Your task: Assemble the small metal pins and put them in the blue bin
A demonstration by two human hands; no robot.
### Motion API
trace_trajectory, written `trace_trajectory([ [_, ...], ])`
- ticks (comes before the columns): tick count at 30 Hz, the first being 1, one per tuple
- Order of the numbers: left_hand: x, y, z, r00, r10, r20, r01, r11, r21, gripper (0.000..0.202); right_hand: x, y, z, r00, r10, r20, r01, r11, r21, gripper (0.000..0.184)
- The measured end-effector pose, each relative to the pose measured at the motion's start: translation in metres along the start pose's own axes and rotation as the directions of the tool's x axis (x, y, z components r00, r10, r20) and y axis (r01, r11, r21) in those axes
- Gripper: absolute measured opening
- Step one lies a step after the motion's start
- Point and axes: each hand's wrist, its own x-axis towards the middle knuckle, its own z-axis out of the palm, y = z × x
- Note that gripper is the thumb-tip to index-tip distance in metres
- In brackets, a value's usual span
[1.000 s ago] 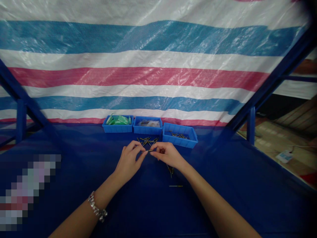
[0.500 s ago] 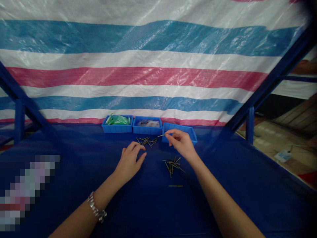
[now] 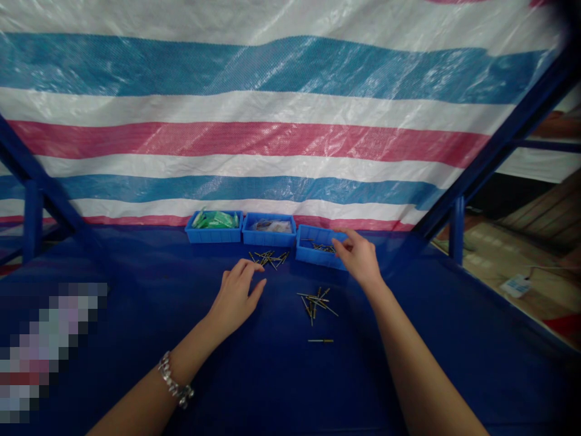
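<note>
Right hand (image 3: 358, 259) shifted rightward over blue bin (image 3: 314, 258) | left hand (image 3: 236, 295) near pins (image 3: 269, 258)

1. My left hand (image 3: 236, 297) is empty, just short of a loose pile of pins (image 3: 267, 259) on the blue table (image 3: 458, 339).
2. My right hand (image 3: 358, 257) is open, just beside a blue bin (image 3: 313, 257) of pins.
3. Second pile (image 3: 315, 303) lies nearer me, single pin (image 3: 320, 340) below it.
</note>
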Motion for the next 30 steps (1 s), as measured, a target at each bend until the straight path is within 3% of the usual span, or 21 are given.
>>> trace_trajectory([
  [3, 0.000, 0.000, 0.000, 1.000, -0.010, 0.000, 0.010, 1.000, 0.002, 0.018, -0.001, -0.007, 0.001, 0.992, -0.078, 0.096, 0.074, 0.996, 0.041, 0.037],
  [5, 0.000, 0.000, 0.000, 1.000, -0.013, 0.004, 0.013, 1.000, 0.004, 0.017, -0.004, -0.014, 0.003, 0.963, -0.135, 0.235, 0.113, 0.988, 0.105, 0.031],
  [7, -0.001, 0.000, 0.000, 1.000, -0.008, 0.008, 0.008, 1.000, 0.003, 0.017, -0.008, -0.022, 0.005, 0.881, -0.167, 0.442, 0.121, 0.984, 0.130, 0.021],
  [9, -0.001, 0.000, 0.000, 1.000, -0.002, 0.009, 0.002, 1.000, -0.003, 0.017, -0.013, -0.029, 0.007, 0.756, -0.144, 0.639, 0.114, 0.990, 0.089, 0.012],
  [11, 0.000, 0.000, 0.000, 1.000, 0.000, 0.007, 0.000, 1.000, -0.006, 0.017, -0.018, -0.033, 0.009, 0.658, -0.081, 0.748, 0.105, 0.994, 0.015, 0.008],
  [12, 0.000, 0.000, 0.000, 1.000, 0.001, 0.006, -0.001, 1.000, -0.006, 0.017, -0.020, -0.035, 0.011, 0.635, -0.052, 0.771, 0.102, 0.995, -0.017, 0.007],
  [16, 0.001, -0.001, 0.001, 1.000, 0.008, 0.004, -0.008, 1.000, -0.003, 0.017, -0.024, -0.039, 0.014, 0.630, -0.013, 0.777, 0.090, 0.994, -0.056, 0.007],
  [21, 0.000, 0.000, 0.000, 1.000, 0.001, 0.018, -0.001, 1.000, 0.004, 0.015, -0.022, -0.043, 0.015, 0.653, -0.053, 0.756, 0.105, 0.994, -0.021, 0.007],
  [30, -0.001, 0.003, 0.002, 0.995, 0.066, 0.075, -0.062, 0.997, -0.053, 0.019, -0.029, -0.060, 0.028, 0.688, -0.219, 0.692, 0.072, 0.969, 0.234, 0.005],
])
